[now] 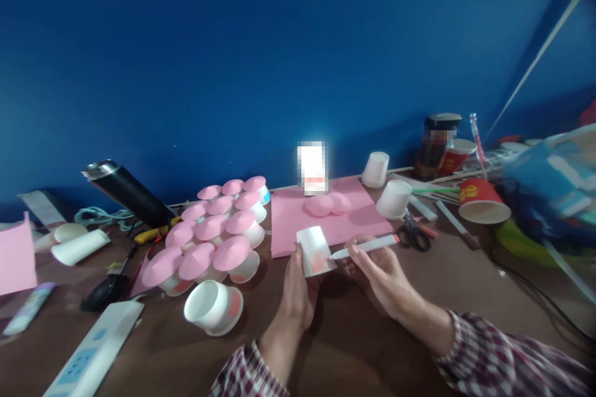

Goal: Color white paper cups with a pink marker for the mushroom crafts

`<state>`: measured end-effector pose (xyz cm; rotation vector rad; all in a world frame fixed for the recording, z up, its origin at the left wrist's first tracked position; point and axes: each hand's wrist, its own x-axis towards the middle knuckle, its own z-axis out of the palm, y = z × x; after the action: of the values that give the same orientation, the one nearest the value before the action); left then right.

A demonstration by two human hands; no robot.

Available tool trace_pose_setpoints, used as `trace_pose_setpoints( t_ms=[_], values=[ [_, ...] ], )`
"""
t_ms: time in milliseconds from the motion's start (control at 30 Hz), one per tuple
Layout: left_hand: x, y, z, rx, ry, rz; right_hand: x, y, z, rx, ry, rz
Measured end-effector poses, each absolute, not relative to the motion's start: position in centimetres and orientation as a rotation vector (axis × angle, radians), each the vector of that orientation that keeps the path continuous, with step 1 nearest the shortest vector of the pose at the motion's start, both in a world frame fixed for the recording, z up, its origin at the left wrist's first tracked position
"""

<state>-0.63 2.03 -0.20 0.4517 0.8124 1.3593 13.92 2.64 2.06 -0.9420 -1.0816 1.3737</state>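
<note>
My left hand (298,294) is closed around the side of a white paper cup (313,242), which is upside down and tilted. A pinkish-orange patch marks the cup's lower side. In my right hand (384,276) is a white marker (367,247) with a red end, its tip at the cup's wall. Behind the cup lies a pink paper sheet (288,223), bearing pink paper cones (321,205). To the left stand several white cups topped with pink cones (212,227). Nearer me is another white cup (218,307) with an orange patch, lying tilted.
Two upturned white cups (393,200) and black scissors (414,237) are at the right, with loose markers (456,223) and a red paper cup (483,200). At the left are a power strip (95,347), a black flask (130,192) and a glue stick (28,309). A blue wall rises behind.
</note>
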Motion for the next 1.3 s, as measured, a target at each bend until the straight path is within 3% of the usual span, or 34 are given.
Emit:
trace_pose_setpoints(
  t_ms=[1300],
  values=[
    [-0.68, 2.09, -0.19, 0.455, 0.897, 1.347, 13.85, 2.43, 1.63, -0.821, -1.185, 1.448]
  ],
)
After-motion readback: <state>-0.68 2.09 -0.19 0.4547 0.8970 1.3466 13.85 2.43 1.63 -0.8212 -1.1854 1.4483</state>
